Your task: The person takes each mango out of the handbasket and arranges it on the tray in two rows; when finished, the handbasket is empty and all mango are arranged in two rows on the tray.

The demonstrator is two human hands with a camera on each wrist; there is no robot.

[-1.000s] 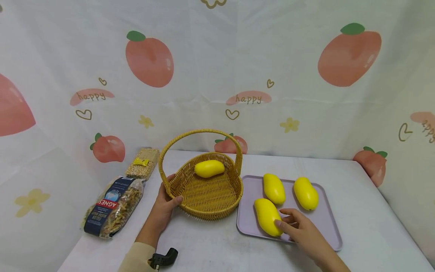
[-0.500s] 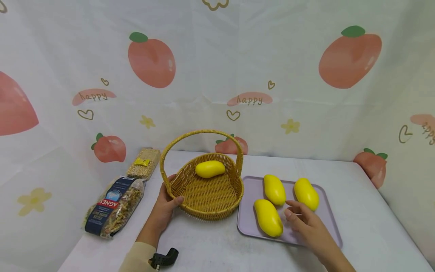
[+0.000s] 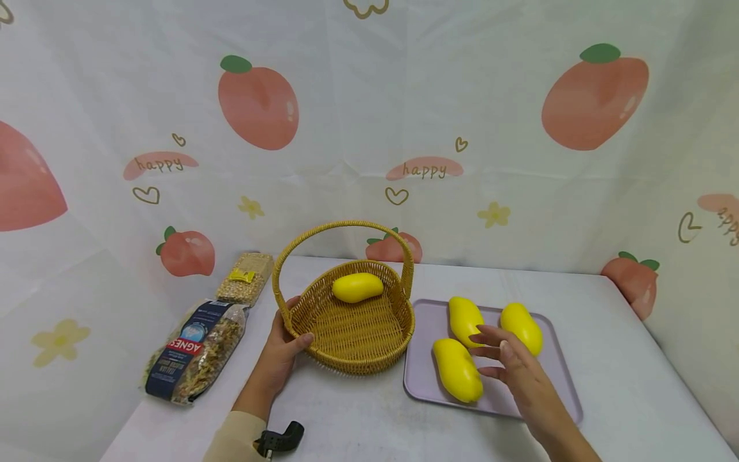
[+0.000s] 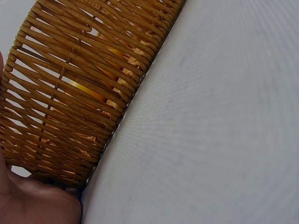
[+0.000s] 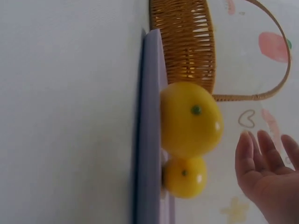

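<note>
In the head view, my left hand (image 3: 278, 356) grips the left side of a woven wicker basket (image 3: 355, 333), thumb over the rim. One yellow mango (image 3: 357, 287) lies at the back inside it. Three more sit on a lilac tray (image 3: 418, 378): a front mango (image 3: 458, 372), a back-left mango (image 3: 464, 317) and a right mango (image 3: 521, 329). Over the tray hovers my right hand (image 3: 528, 378), fingers spread and holding nothing, overlapping part of the back-left mango. The right wrist view shows this hand (image 5: 268, 172) apart from the mangoes, above them.
Left of the basket lie a clear bag of pasta (image 3: 196, 350) with a dark blue label and a pack of pale kernels (image 3: 245, 277). A tall arched handle (image 3: 346, 224) rises over the basket. Behind the white table hangs a fruit-printed cloth (image 3: 346, 109).
My right hand has let go of the front mango, which stays on the tray, and has drawn right and lifted, fingers spreading. The left hand keeps its grip on the basket.
</note>
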